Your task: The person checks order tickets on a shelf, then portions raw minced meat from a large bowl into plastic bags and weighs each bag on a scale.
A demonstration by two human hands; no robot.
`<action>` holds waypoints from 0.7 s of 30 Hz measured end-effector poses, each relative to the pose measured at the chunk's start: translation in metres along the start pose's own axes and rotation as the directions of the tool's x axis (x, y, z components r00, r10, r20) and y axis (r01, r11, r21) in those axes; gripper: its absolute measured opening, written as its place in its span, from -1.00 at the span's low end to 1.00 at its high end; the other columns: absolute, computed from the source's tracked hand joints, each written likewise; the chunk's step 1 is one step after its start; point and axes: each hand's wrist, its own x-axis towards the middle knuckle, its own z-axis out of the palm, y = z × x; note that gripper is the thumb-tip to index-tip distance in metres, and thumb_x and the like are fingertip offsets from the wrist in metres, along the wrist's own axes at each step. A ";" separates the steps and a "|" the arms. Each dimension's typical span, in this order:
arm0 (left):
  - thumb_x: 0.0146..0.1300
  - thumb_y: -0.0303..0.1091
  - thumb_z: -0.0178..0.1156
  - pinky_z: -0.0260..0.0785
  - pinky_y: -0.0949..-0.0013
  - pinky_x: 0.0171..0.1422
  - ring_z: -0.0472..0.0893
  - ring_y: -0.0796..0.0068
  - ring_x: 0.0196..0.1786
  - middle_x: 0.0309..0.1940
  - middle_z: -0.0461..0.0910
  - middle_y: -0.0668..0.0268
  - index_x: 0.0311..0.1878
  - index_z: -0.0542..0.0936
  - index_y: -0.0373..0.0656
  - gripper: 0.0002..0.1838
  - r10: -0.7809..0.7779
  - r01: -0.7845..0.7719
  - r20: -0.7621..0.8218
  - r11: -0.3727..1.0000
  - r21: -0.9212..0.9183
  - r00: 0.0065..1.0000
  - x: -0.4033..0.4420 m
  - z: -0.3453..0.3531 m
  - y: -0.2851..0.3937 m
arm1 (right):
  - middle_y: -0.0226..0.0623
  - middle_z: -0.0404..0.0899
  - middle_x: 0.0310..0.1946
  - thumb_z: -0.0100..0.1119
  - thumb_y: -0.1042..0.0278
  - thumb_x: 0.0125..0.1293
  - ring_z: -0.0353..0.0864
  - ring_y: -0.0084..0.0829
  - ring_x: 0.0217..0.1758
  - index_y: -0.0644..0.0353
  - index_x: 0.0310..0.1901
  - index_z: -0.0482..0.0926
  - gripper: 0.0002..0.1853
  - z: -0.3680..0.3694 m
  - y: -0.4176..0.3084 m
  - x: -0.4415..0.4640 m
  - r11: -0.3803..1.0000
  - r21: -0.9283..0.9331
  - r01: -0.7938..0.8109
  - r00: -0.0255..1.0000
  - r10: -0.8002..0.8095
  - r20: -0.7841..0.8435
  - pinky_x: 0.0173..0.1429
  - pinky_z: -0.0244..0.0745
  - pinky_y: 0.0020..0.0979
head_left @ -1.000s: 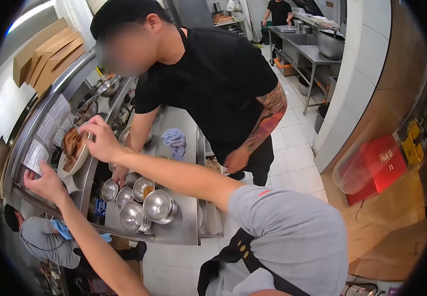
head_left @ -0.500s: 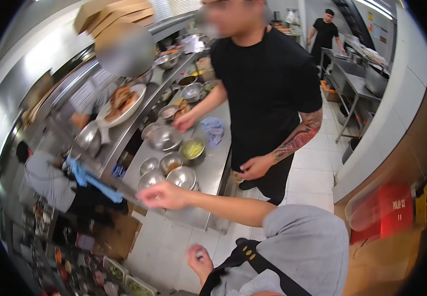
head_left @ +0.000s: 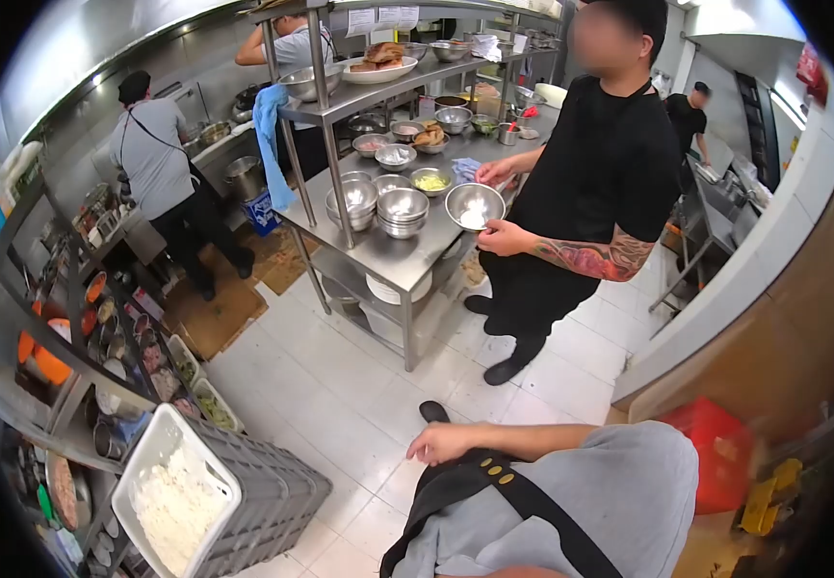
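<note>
My right hand [head_left: 439,444] is held low in front of my black apron [head_left: 456,472]. Its fingers are loosely bent and apart, with nothing between them. White floor tiles lie beyond it. My left hand is out of view. A person in black [head_left: 590,164] stands at the steel table [head_left: 407,260] with both hands on a metal bowl [head_left: 475,206] that has something white inside. Stacked metal bowls [head_left: 403,207] and a bowl of chopped green food [head_left: 430,181] are on the table. An oval dish of browned meat [head_left: 378,69] rests on the shelf above.
A grey crate [head_left: 273,501] with a white tub of white food [head_left: 178,491] stands at lower left. Racks of ingredients [head_left: 99,318] line the left side. A person in grey [head_left: 155,159] works behind the table. A red container [head_left: 711,453] sits at lower right.
The view has swung, bringing the crate in. My right hand has drawn back toward my body from the shelf. My left hand has left view. The person in black now holds a bowl.
</note>
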 end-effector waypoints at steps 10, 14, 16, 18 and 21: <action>0.20 -0.34 0.16 0.46 0.25 0.00 0.60 0.21 -0.10 -0.10 0.59 0.16 -0.06 0.56 -0.30 -0.71 -0.159 0.142 -0.002 0.886 -0.441 0.987 -0.086 -0.038 -0.080 | -0.27 0.54 -0.54 0.19 0.58 -0.07 0.52 -0.46 -0.53 0.18 -0.53 0.47 -0.90 0.041 0.062 -0.093 0.809 0.361 -0.464 0.689 0.586 -0.426 -0.50 0.46 -0.43; 0.21 -0.32 0.15 0.46 0.24 0.00 0.60 0.20 -0.11 -0.10 0.59 0.16 -0.06 0.55 -0.31 -0.70 -0.208 0.164 -0.015 0.807 -0.567 0.978 -0.108 -0.050 -0.091 | -0.06 0.54 -0.08 0.12 0.60 0.16 0.63 -0.31 -0.15 0.18 0.14 0.29 -0.51 0.114 0.053 -0.100 0.158 0.891 -0.425 0.766 0.588 0.261 -0.26 0.56 -0.58; 0.22 -0.31 0.15 0.47 0.24 -0.01 0.60 0.19 -0.12 -0.10 0.59 0.16 -0.05 0.55 -0.32 -0.69 -0.216 0.152 -0.028 0.770 -0.619 0.976 -0.115 -0.059 -0.087 | 0.00 0.51 0.02 0.05 0.17 0.31 0.60 -0.18 -0.02 0.20 0.25 0.21 -0.46 0.128 0.119 -0.089 0.175 0.804 -0.569 0.711 0.595 0.374 -0.10 0.57 -0.36; 0.22 -0.31 0.14 0.47 0.24 -0.01 0.60 0.18 -0.12 -0.10 0.59 0.16 -0.05 0.55 -0.32 -0.69 -0.204 0.107 -0.067 0.733 -0.672 0.977 -0.120 -0.074 -0.068 | -0.01 0.50 0.05 0.01 -0.01 0.29 0.57 -0.11 0.01 0.22 0.23 0.26 -0.41 0.135 0.131 -0.056 0.602 0.297 -0.741 0.666 0.717 0.208 -0.02 0.52 -0.26; 0.27 -0.30 0.09 0.47 0.12 0.09 0.60 0.10 -0.05 -0.04 0.56 0.02 0.06 0.46 -0.36 -0.63 -0.011 0.111 0.121 0.490 -0.865 0.993 -0.051 -0.115 -0.086 | 0.00 0.50 0.05 -0.04 -0.22 0.23 0.52 0.00 0.06 0.25 0.13 0.39 -0.33 0.197 0.160 -0.002 0.740 -0.328 -0.587 0.799 0.595 -0.086 0.11 0.42 -0.11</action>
